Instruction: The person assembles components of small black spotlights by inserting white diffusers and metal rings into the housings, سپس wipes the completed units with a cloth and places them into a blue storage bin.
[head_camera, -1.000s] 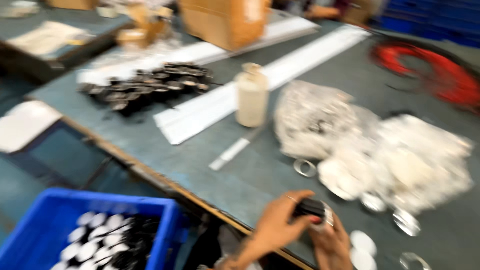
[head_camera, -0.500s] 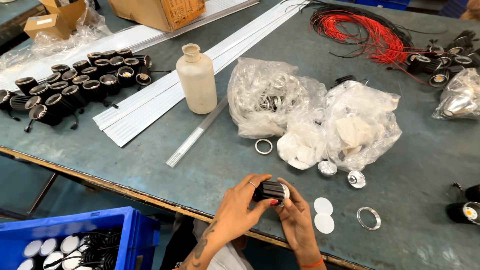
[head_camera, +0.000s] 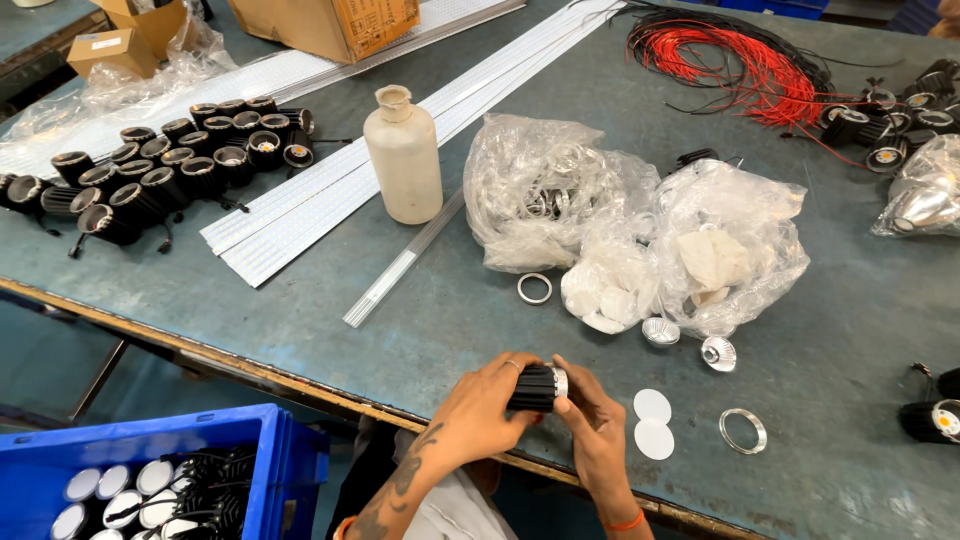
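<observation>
Both hands hold one small black ribbed lamp housing (head_camera: 535, 387) just above the near edge of the grey-green table (head_camera: 430, 320). My left hand (head_camera: 487, 405) wraps its body from the left. My right hand (head_camera: 590, 425) pinches its silver-rimmed end from the right. Two white round discs (head_camera: 652, 421) lie on the table just right of my right hand, and a metal ring (head_camera: 742, 430) lies further right. Two small silver reflector cups (head_camera: 690, 342) sit beyond the discs.
Clear plastic bags (head_camera: 640, 220) of rings, discs and parts lie mid-table, beside a white plastic bottle (head_camera: 403, 155) and long white strips (head_camera: 330, 180). Rows of black housings (head_camera: 160, 165) stand at left, red wires (head_camera: 750, 70) at the back. A blue crate (head_camera: 150, 480) of finished lamps sits below left.
The view swung left to right and steadied over the table. Both hands kept hold of the black housing near the table's edge; the right hand's fingers shifted on its end.
</observation>
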